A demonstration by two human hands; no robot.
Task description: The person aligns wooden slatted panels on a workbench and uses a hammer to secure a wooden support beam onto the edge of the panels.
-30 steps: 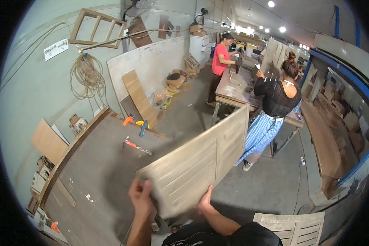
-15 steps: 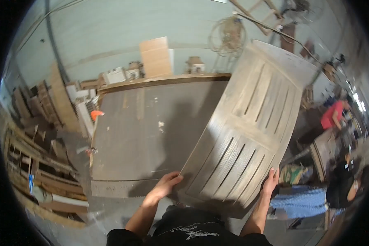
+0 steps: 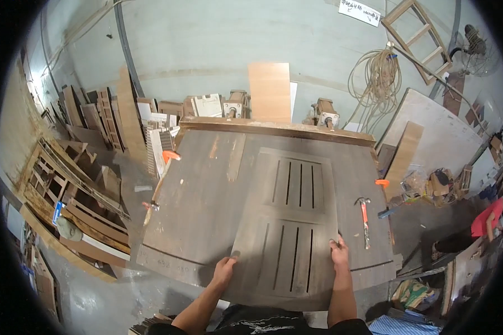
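A slatted wooden panel (image 3: 290,220) with two groups of narrow slots lies flat on a large dark worktable (image 3: 207,195). Its near end overhangs the table's front edge toward me. My left hand (image 3: 224,269) grips the panel's left edge near the bottom. My right hand (image 3: 338,252) holds the panel's right edge a little higher up. Both forearms come in from the lower edge of the view.
A hammer with an orange handle (image 3: 364,219) lies on the table right of the panel. An orange clamp (image 3: 161,178) sits at the table's left edge. Wood frames and boards (image 3: 78,167) are stacked at left. A person in red (image 3: 486,219) is at far right.
I have turned from the room toward the table. The panel, held up and tilted before, has come down flat on the tabletop, with both hands still on its edges.
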